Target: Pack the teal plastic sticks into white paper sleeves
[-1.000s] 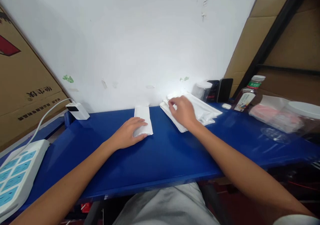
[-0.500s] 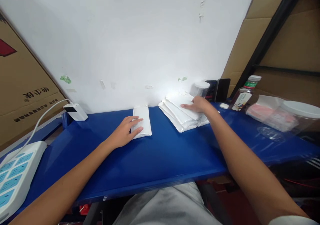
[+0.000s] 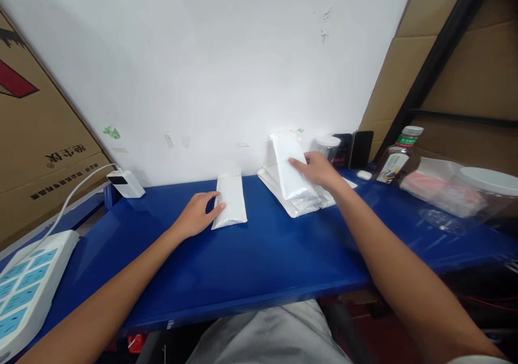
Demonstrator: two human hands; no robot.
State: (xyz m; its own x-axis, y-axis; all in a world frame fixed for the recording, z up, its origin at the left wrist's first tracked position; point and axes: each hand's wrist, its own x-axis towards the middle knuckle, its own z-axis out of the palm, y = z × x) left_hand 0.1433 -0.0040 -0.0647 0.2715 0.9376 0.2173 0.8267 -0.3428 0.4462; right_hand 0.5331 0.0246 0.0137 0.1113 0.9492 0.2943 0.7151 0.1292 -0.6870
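A flat white packet [image 3: 230,202] with a shiny plastic end lies on the blue table near the wall. At its left edge rests my left hand [image 3: 196,213], thumb and fingers apart, fingertips touching the packet without wrapping around it. My right hand [image 3: 321,171] pinches another white packet [image 3: 290,164] by its right side, thumb on the upper face, the fingers behind hidden. This held packet is raised and tilted over a pile of similar white packets [image 3: 270,179], which it partly covers.
Behind my right hand stand a clear jar with a white lid [image 3: 327,144] and two phones [image 3: 360,149]. Farther right are a bottle [image 3: 394,156], a pink package [image 3: 437,186] and a larger jar [image 3: 491,180]. A power bank [image 3: 126,184] and power strip [image 3: 32,288] sit left.
My right hand has lifted the top packet off the pile and tilted it up. My left hand's fingers have drawn back from the packet's face to its left edge.
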